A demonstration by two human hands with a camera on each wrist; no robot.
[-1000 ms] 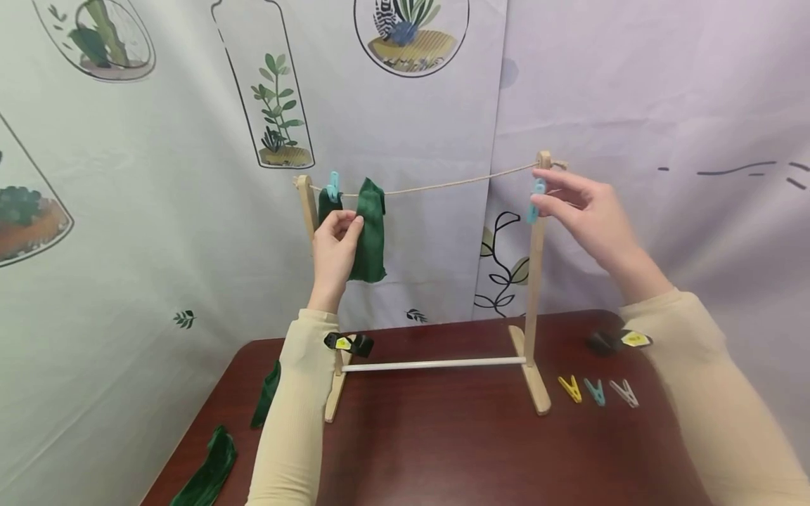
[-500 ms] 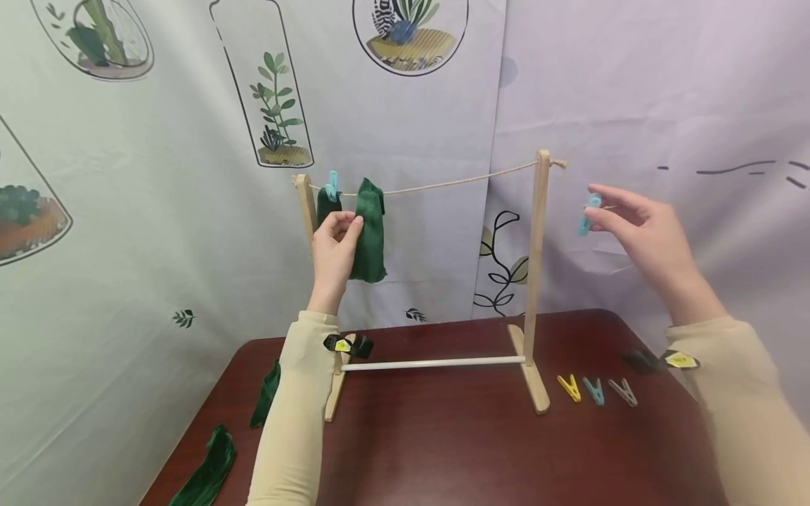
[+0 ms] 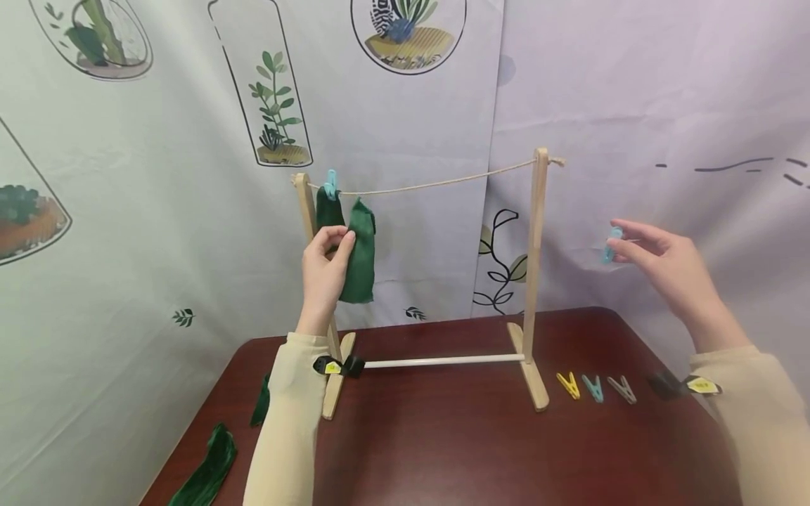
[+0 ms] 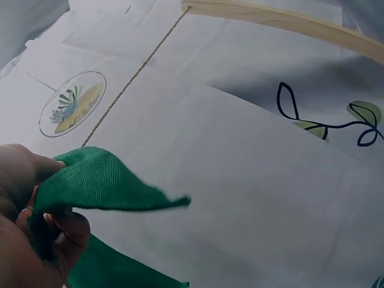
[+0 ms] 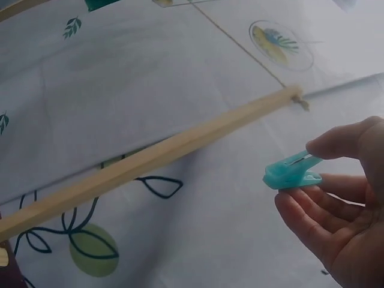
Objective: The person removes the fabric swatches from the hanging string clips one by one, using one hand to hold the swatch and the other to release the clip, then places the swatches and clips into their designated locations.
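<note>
In the head view my left hand (image 3: pixel 324 270) pinches a green velvety cloth (image 3: pixel 359 256), which hangs down with its top just below the line. The left wrist view shows this folded cloth (image 4: pixel 99 183) between thumb and fingers. Beside it, a blue clothespin (image 3: pixel 331 185) clips a darker green cloth (image 3: pixel 327 209) to the cord (image 3: pixel 436 184). Off to the right of the rack, my right hand (image 3: pixel 677 263) holds another light blue clothespin (image 3: pixel 612 244) between thumb and fingers. Its closed nose points away from the hand in the right wrist view.
A wooden rack, with a right post (image 3: pixel 536 260) and a white crossbar (image 3: pixel 443 362), stands on the dark red table (image 3: pixel 430 436). Yellow (image 3: pixel 568 386), blue (image 3: pixel 593 388) and grey (image 3: pixel 623 389) clothespins lie right of it. Green cloths (image 3: pixel 205 467) lie at the left.
My right hand has moved right and down, away from the right post, with the clothespin. My left hand has lowered the green cloth from above the cord and shifted it slightly left.
</note>
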